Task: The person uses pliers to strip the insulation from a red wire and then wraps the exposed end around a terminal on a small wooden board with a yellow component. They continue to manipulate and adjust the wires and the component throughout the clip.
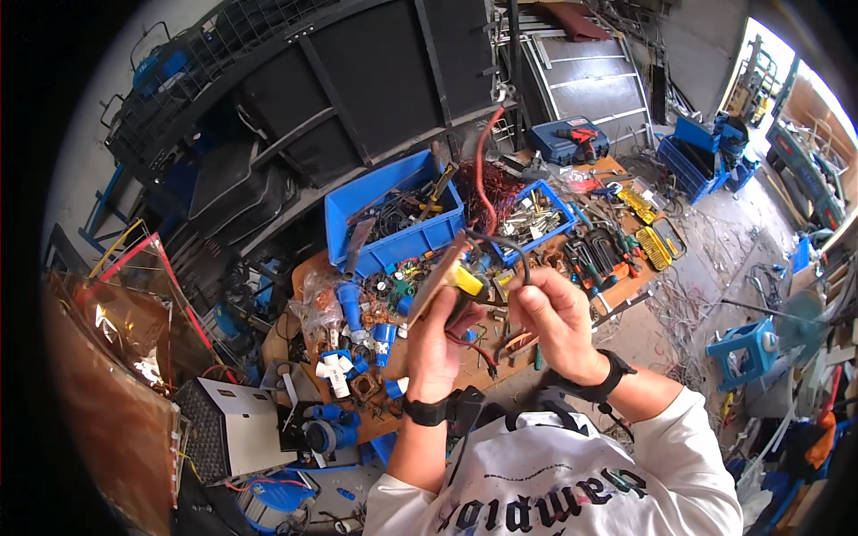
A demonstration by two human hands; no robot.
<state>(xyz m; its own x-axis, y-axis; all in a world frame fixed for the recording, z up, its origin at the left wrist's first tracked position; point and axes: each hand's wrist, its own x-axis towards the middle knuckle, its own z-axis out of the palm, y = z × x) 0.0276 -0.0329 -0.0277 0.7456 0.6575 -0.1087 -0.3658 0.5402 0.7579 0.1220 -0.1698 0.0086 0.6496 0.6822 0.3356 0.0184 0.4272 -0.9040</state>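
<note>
Both hands up over the middle of the bench (pixel 636 279), clear of the clutter below.

Left hand (pixel 434 344): fingers wrapped around a flat piece (pixel 436 284) with a yellow part (pixel 467 280) on its right face. Piece tilted, far end leaning right. Its exact kind: cannot tell.

Right hand (pixel 561 320): thumb and forefinger pinched, apparently on a black cable (pixel 525 259) that arcs up and left toward the piece's far end. Whether cable and piece are joined: cannot tell.

Step in hand, my reading: steadying the piece left while handling the cable right. Any further pull or turn would call for a firm left grip and a close right pinch, with the cable kept off the red cable (pixel 481 179) hanging just beyond.

Around: blue bin (pixel 416 241) far left, blue tray (pixel 545 241) of metal parts beyond the right hand, hand tools (pixel 601 255) right, blue connectors (pixel 349 305) left.
</note>
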